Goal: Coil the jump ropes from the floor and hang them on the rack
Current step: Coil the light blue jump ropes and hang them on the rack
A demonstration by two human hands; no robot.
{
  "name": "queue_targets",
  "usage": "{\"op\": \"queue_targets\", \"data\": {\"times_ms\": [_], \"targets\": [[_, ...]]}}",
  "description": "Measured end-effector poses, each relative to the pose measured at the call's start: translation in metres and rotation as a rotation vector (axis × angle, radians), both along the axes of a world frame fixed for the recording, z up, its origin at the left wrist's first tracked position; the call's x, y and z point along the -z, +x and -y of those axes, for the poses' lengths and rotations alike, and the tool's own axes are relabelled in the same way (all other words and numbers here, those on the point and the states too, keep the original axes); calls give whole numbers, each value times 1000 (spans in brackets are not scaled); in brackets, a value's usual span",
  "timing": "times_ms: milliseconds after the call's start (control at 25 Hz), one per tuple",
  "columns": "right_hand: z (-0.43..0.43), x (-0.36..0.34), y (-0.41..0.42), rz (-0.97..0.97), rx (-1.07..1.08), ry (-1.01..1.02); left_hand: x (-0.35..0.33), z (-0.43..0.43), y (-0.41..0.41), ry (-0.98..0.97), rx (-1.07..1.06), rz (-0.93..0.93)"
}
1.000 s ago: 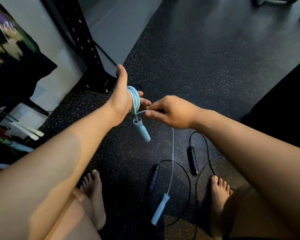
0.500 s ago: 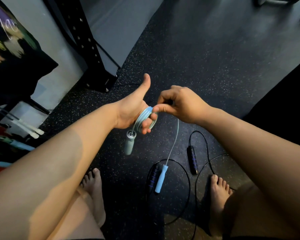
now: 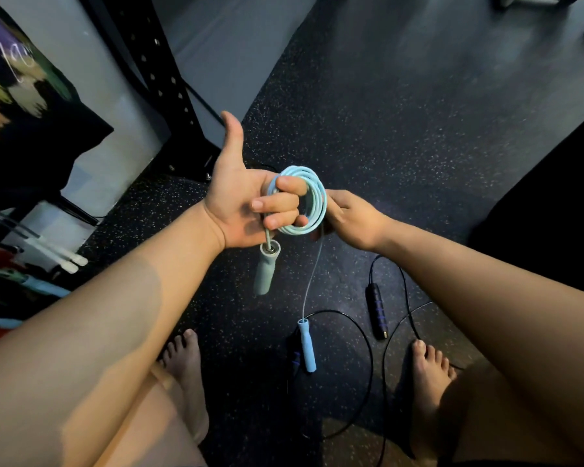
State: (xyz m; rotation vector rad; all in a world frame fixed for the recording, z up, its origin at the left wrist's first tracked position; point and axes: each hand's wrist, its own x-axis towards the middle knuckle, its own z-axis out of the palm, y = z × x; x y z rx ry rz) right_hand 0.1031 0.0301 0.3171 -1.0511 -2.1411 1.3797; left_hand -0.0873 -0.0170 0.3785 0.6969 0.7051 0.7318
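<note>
Floor (image 3: 402, 129): black rubber matting with light speckle, faint sheen toward the top. Pale grey wall (image 3: 216, 45) upper left. Black steel upright (image 3: 162, 79) with a row of holes stands against it, base bolted to the floor. Dark printed cushion (image 3: 24, 106) far left. Light is dim and cool.

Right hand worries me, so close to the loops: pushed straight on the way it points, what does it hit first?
The blue coil round the fingers of the left hand; the right hand pinches the rope at its edge, depth unclear.
</note>
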Motion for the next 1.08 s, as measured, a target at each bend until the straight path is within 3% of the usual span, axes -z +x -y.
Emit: {"op": "queue_targets", "data": {"times_ms": [80, 240, 360, 480, 600, 680, 760, 920, 1080], "targets": [[0, 6, -1, 85, -12, -84, -1, -1, -1, 25, -114, 76], [4, 13, 3, 496, -280, -8, -1, -9, -14, 62, -446, 223], [9, 1, -4, 456, -282, 14, 3, -13, -19, 51, -693, 166], [7, -14, -9, 405, -253, 192, 11, -19, -20, 9, -829, 15], [7, -22, -12, 322, -256, 381, 18, -21, -19, -29, -678, -328], [5, -25, -14, 274, -235, 514, 24, -18, -16, -19, -457, -622], [2, -26, -12, 245, -182, 571, 26, -12, -12, -12, -202, -786], [-1, -26, -8, 147, -127, 530, 19, -3, -5, 13, 209, -897], [-6, -26, -2, 57, -142, 488, 13, 0, -3, -35, 309, -734]]}}
